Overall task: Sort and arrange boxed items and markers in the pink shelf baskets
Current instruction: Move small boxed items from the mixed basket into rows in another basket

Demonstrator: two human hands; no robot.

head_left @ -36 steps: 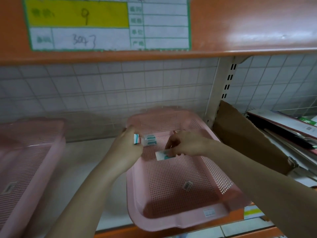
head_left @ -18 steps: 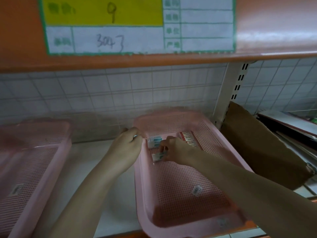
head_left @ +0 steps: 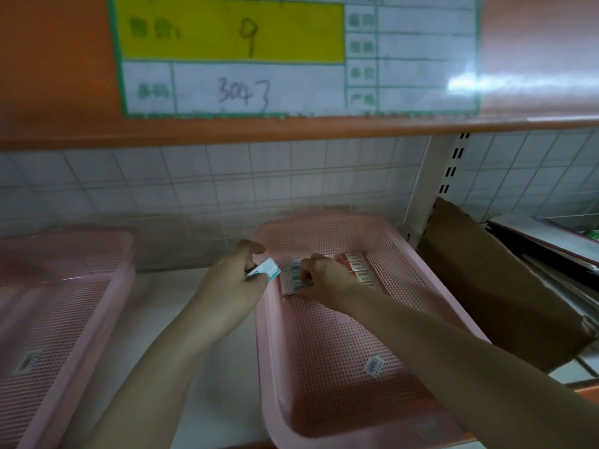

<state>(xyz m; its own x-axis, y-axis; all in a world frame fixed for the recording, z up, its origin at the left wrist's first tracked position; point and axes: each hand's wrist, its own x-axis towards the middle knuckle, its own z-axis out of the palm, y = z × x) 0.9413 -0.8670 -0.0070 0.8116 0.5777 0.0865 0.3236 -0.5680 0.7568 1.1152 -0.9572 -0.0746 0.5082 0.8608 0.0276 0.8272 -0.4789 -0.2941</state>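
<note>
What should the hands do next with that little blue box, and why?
Probably set the small blue box that the left hand holds down beside the box the right hand is placing, at the pink basket's back, continuing that row.

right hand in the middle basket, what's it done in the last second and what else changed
The right hand carried its small teal-and-white box from mid-basket toward the far end of the pink basket and now presses it in beside the red-and-white boxes. The left hand still holds another teal box at the basket's left rim. The barcode sticker and the left basket stayed put.
</note>
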